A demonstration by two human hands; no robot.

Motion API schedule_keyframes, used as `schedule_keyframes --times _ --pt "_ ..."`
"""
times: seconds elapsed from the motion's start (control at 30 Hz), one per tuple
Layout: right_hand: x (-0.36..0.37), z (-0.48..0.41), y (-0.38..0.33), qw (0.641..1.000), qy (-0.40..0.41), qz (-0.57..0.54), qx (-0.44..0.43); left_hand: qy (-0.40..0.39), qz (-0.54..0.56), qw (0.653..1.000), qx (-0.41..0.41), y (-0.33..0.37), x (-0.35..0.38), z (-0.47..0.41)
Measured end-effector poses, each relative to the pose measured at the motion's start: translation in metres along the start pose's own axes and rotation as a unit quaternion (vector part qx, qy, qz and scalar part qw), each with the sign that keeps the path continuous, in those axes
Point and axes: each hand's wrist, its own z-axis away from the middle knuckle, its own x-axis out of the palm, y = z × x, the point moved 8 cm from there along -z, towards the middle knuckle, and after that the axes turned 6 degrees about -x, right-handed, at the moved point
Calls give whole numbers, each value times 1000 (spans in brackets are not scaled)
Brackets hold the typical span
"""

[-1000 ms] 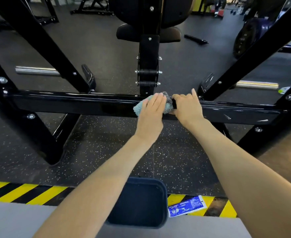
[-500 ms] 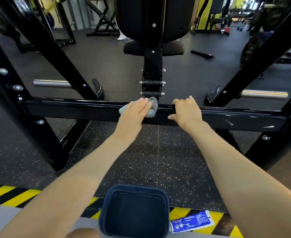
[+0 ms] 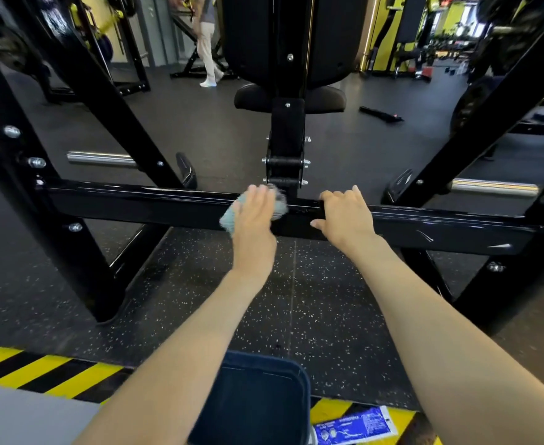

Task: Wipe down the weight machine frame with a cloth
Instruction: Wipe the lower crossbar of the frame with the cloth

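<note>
A glossy black horizontal crossbar [image 3: 135,203] of the weight machine frame runs across the middle of the view. My left hand [image 3: 254,216] lies flat with straight fingers on a light blue-grey cloth [image 3: 230,218], pressing it against the bar just left of the centre post [image 3: 286,146]. The cloth shows at both sides of my palm. My right hand [image 3: 344,216] rests on the bar to the right of the post, fingers curled over its top edge and thumb against its front face.
Slanted black frame legs [image 3: 110,101] rise left and right, with chrome plate pegs [image 3: 100,159] beside them. A padded seat [image 3: 289,96] sits behind the post. A dark blue bin [image 3: 257,399] and a blue packet [image 3: 357,425] lie near my feet. A person [image 3: 208,49] walks far back.
My left hand and the cloth slid left along the crossbar, away from my right hand, which stayed gripping the bar. The camera tilted up.
</note>
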Motion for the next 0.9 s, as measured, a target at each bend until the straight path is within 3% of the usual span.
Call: schedule_keyframes --times 0.1,0.2,0.37,0.57,0.73,0.8,0.9 --pt "0 1 5 999 26 -19 -8 -59 11 990 125 54 27 10" --pt "-2 4 11 998 33 -59 -14 -61 -67 971 222 35 15 8" --pt "4 28 21 989 90 -116 22 -21 -111 978 175 2 11 14" --pt "23 67 24 948 259 -115 145 -56 -183 908 373 73 64 27" --pt "34 70 16 952 236 -112 158 -48 -276 856 434 -10 12 15" --pt "36 70 17 953 226 -109 168 -31 -285 856 429 -26 5 14" --pt "35 67 9 954 224 -93 177 -5 -251 874 417 16 31 22"
